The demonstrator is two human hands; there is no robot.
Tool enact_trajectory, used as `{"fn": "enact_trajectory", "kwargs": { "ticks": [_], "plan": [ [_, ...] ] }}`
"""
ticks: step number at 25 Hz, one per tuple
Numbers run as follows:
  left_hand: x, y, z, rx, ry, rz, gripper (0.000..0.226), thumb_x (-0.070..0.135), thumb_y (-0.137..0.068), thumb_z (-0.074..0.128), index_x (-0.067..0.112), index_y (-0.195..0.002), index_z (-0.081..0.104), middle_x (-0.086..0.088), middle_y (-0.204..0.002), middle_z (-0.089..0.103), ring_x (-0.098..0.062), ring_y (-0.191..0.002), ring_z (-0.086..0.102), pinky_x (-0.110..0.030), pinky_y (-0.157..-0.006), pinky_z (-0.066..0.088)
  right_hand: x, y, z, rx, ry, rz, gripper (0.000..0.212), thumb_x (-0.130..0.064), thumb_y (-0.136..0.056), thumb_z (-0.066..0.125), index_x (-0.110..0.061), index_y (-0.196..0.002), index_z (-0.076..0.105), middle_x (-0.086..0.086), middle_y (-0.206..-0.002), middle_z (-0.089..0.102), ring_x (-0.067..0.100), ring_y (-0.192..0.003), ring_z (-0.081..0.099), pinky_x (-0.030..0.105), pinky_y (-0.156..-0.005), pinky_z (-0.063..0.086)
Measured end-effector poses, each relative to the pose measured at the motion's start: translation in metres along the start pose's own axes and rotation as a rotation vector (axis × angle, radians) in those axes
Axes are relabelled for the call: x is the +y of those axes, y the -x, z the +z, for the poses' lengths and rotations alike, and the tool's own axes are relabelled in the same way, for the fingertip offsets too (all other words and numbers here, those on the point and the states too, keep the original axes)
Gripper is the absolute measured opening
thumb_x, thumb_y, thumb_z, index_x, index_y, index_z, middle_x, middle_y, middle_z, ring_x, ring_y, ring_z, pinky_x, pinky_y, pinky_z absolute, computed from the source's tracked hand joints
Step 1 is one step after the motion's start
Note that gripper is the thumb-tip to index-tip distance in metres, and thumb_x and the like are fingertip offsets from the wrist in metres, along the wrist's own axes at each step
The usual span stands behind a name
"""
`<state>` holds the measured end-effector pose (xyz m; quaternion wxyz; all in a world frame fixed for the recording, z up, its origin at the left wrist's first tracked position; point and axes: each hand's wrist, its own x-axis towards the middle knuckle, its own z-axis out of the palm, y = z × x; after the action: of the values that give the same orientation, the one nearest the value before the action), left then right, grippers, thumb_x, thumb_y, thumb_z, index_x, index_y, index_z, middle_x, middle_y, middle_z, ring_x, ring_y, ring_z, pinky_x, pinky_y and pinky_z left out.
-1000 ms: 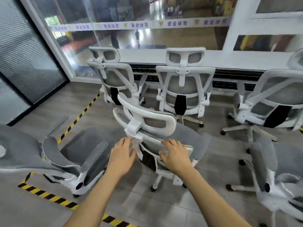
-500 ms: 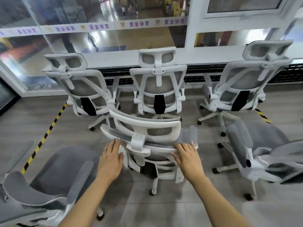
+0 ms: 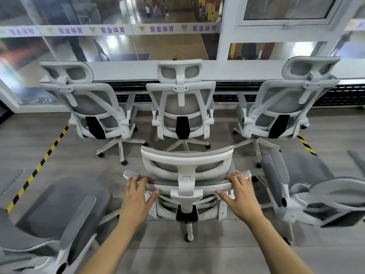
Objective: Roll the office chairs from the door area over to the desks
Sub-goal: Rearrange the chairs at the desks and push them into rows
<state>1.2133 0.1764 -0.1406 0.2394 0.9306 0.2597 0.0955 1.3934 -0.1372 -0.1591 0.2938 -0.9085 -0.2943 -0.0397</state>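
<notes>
A: Both hands were on the held chair (image 3: 187, 175), and look where — the top edge of the backrest, either side of the white headrest post. Why there?

B: My read was steering. Hands spread wide on the top bar give leverage over the castors, so the chair can be pushed and turned at once.

A: The left hand (image 3: 136, 196) sat at the left end of that bar, fingers draped over the top, thumb tucked beneath the rim. Neither flat nor fully clenched: a loose wrap on the bar.

B: Same on the right hand (image 3: 240, 196): fingers curled over the right end, thumb reaching in along the underside. Both were grasping the backrest.

A: And where was the chair itself?

B: In the middle of the floor, facing the long white desk (image 3: 237, 69) under the window, just behind a row of three parked chairs. The middle chair (image 3: 180, 107) stood directly ahead, close, but apart from it.

A: So no open slot straight ahead?

B: None I could see. More chairs (image 3: 59, 218) sat at either side, so I'd judge it needed careful threading.
</notes>
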Motion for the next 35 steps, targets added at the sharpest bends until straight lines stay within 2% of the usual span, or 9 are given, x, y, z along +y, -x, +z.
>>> {"fn": "enact_trajectory", "kwargs": {
  "ticks": [3, 9, 15, 17, 20, 22, 26, 30, 35],
  "plan": [
    [0.013, 0.007, 0.009, 0.048, 0.031, -0.037, 0.045, 0.063, -0.087, 0.047, 0.031, -0.118, 0.053, -0.010, -0.147, 0.040, -0.036, -0.145, 0.023, -0.052, -0.112, 0.033, 0.009, 0.002, -0.003, 0.018, -0.026, -0.021, 0.045, -0.057, -0.088, 0.066, -0.028, -0.119, 0.054, -0.017, -0.121, 0.047, 0.015, -0.141, 0.035, 0.053, -0.121, 0.019],
    [0.022, 0.015, 0.016, 0.057, 0.049, -0.081, 0.051, 0.066, -0.087, 0.043, 0.029, -0.121, 0.052, -0.014, -0.154, 0.034, -0.036, -0.149, 0.017, -0.052, -0.115, 0.029, 0.015, 0.003, -0.010, 0.006, -0.037, -0.025, 0.048, -0.059, -0.087, 0.066, -0.027, -0.122, 0.055, -0.017, -0.122, 0.048, 0.014, -0.139, 0.037, 0.054, -0.122, 0.018],
    [0.027, 0.013, 0.008, 0.005, -0.119, -0.134, 0.048, 0.056, -0.092, 0.052, 0.029, -0.133, 0.049, -0.009, -0.158, 0.028, -0.033, -0.148, 0.021, -0.053, -0.109, 0.037, 0.011, 0.003, -0.010, -0.014, 0.028, 0.009, 0.051, -0.059, -0.086, 0.067, -0.024, -0.123, 0.058, -0.008, -0.130, 0.055, 0.019, -0.145, 0.033, 0.050, -0.121, 0.022],
    [0.031, 0.018, 0.006, -0.019, -0.138, -0.119, 0.052, 0.046, -0.094, 0.055, 0.027, -0.141, 0.044, -0.011, -0.159, 0.027, -0.035, -0.145, 0.025, -0.052, -0.110, 0.035, 0.007, 0.003, -0.012, -0.007, 0.035, 0.020, 0.048, -0.053, -0.086, 0.069, -0.020, -0.121, 0.062, -0.004, -0.127, 0.060, 0.024, -0.140, 0.040, 0.050, -0.117, 0.029],
    [0.035, 0.038, 0.000, -0.044, -0.150, -0.085, 0.057, 0.037, -0.094, 0.056, 0.030, -0.147, 0.036, -0.006, -0.159, 0.026, -0.032, -0.144, 0.027, -0.049, -0.112, 0.034, -0.015, 0.005, -0.017, 0.030, -0.018, 0.023, 0.033, -0.042, -0.089, 0.064, -0.020, -0.113, 0.064, -0.005, -0.112, 0.065, 0.025, -0.117, 0.056, 0.046, -0.103, 0.042],
    [0.035, 0.055, -0.010, -0.009, -0.122, -0.050, 0.053, 0.033, -0.093, 0.058, 0.030, -0.143, 0.043, -0.005, -0.154, 0.035, -0.031, -0.140, 0.034, -0.046, -0.110, 0.035, -0.042, 0.012, -0.022, 0.077, -0.053, 0.025, 0.025, -0.037, -0.092, 0.062, -0.023, -0.113, 0.063, -0.007, -0.107, 0.065, 0.021, -0.107, 0.057, 0.041, -0.096, 0.042],
    [0.015, 0.095, -0.052, 0.076, -0.091, -0.009, 0.038, 0.031, -0.093, 0.057, 0.027, -0.131, 0.055, 0.000, -0.138, 0.050, -0.026, -0.127, 0.044, -0.039, -0.106, 0.036, -0.120, 0.033, -0.020, 0.123, -0.100, -0.081, 0.024, -0.027, -0.092, 0.064, -0.023, -0.115, 0.063, -0.006, -0.108, 0.066, 0.021, -0.104, 0.057, 0.039, -0.092, 0.041],
    [-0.036, 0.152, -0.114, 0.167, -0.075, 0.018, 0.030, 0.033, -0.094, 0.053, 0.025, -0.122, 0.059, 0.002, -0.124, 0.057, -0.024, -0.115, 0.050, -0.037, -0.098, 0.040, -0.222, 0.066, 0.011, 0.035, -0.179, -0.154, 0.025, -0.028, -0.094, 0.061, -0.023, -0.118, 0.063, -0.006, -0.114, 0.064, 0.018, -0.107, 0.056, 0.039, -0.096, 0.044],
    [-0.129, 0.243, -0.196, 0.268, -0.067, -0.005, 0.037, 0.044, -0.091, 0.040, 0.027, -0.116, 0.060, 0.008, -0.116, 0.058, -0.019, -0.106, 0.048, -0.034, -0.091, 0.042, -0.360, 0.127, 0.071, -0.045, -0.287, -0.231, 0.022, -0.026, -0.095, 0.060, -0.025, -0.117, 0.064, -0.009, -0.113, 0.064, 0.014, -0.105, 0.057, 0.038, -0.094, 0.046]
  ]
}}
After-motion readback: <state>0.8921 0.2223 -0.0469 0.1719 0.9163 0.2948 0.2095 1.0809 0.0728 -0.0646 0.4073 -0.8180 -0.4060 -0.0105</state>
